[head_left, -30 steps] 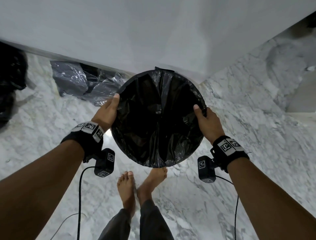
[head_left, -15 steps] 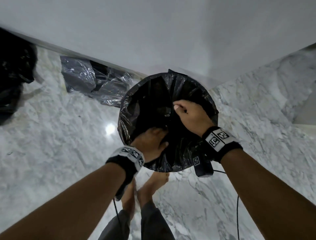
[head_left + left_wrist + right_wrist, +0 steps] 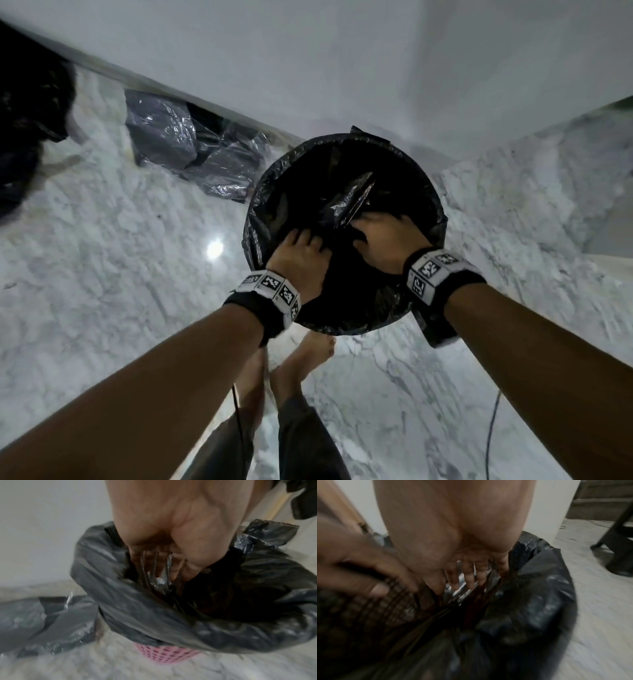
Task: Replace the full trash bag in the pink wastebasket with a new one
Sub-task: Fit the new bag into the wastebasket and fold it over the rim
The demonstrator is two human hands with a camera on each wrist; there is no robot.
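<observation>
Head view: left hand (image 3: 299, 255) and right hand (image 3: 385, 240), fingers extended, press the new bag (image 3: 342, 192) down into the wastebasket (image 3: 164, 654), gripping nothing; next, likely smoothing it flat.

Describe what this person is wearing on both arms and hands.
Both forearms are bare, with no sleeves, and both hands are ungloved. The left hand and right hand each have a black wrist strap topped by white blocks printed with black square-code markers. A thin dark cable trails below the right arm.
</observation>
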